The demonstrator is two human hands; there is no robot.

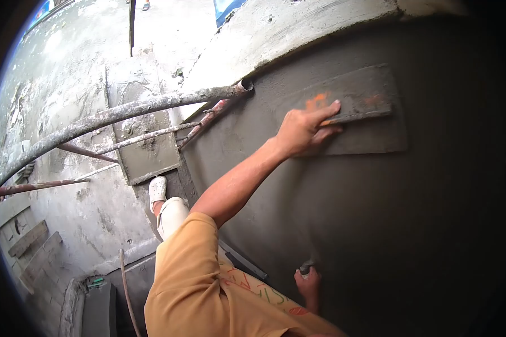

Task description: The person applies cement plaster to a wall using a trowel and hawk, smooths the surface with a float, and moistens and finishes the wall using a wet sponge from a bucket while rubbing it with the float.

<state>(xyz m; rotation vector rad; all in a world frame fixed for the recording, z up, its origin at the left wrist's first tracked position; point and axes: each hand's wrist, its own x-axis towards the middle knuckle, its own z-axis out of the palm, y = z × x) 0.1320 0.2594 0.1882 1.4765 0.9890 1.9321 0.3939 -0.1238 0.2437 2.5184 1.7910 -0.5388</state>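
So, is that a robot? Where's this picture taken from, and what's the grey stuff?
No robot here, just a person with two bare hands. There's one picture, from a camera worn on that person's head, looking down. The upper hand grips a wide, flat, grey rectangular trowel, held against a smooth grey surface that looks like wet cement. The lower hand holds a small dark object, too unclear to name. Nearby are a long, curved metal pipe and the person's white clog.

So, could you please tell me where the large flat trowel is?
In the head view, the trowel is at upper right, in the left hand, against the grey wall.
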